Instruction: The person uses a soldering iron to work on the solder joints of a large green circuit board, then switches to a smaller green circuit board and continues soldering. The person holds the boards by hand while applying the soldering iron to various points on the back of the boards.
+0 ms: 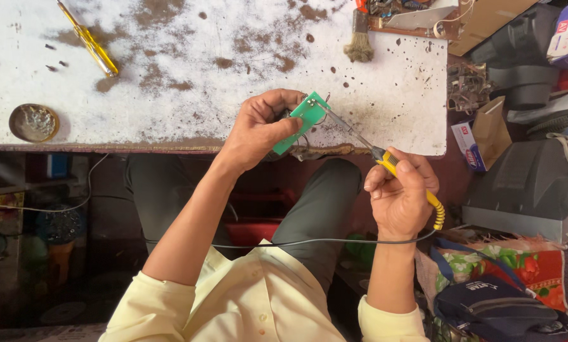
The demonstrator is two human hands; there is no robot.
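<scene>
Head view, looking straight down: left hand (258,130) is raised over the surface (189,95) edge, wrist bent, fingers (283,100) curled tight around a small green circuit board (301,121), thumb pressed on its face. Right hand (401,196) sits lower, fist closed on a yellow-handled soldering iron (385,159), its thin tip angled up-left, meeting the board's top corner just beside the left fingers. Black cord (309,241) trails below both forearms.

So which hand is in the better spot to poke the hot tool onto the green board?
The right hand, I'd say. It already grips the yellow soldering iron, whose thin tip points at the top edge of the green board. The left hand is busy pinching that board over the white table.
</scene>
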